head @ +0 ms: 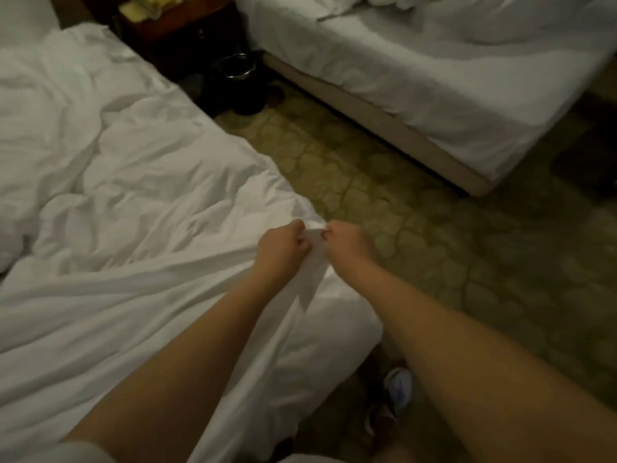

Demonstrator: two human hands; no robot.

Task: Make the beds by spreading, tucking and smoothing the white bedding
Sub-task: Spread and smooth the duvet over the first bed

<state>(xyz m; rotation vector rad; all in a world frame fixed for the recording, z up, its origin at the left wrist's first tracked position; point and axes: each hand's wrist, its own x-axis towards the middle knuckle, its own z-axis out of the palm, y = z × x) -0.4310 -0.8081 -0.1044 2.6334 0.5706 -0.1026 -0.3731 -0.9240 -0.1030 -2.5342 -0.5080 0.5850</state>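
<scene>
Down at the foot corner of the near bed, a person works on the white bedding with both bare hands. The left hand and the right hand meet almost knuckle to knuckle above the corner of the mattress. Each grip is curled tight and pinches the same small fold of cloth, which shows as a short white bridge between the two fists. From that fold a taut band of fabric runs down between the forearms, and long creases fan out leftward across the cover. The rest of the bedding lies crumpled and puffy over the near bed, reaching to its right edge.

Across a strip of patterned carpet stands the second bed, its beige base showing beneath a white sheet. Its covers are bunched in loose folds toward the top of the frame. Between the two beds, at the head end, sits a dark wooden nightstand with something pale and yellowish on top, too blurred to identify. A dark bin with a shiny rim rests on the floor just in front of it. By the near bed's corner, low in the frame, a light-coloured shoe shows on the carpet.
</scene>
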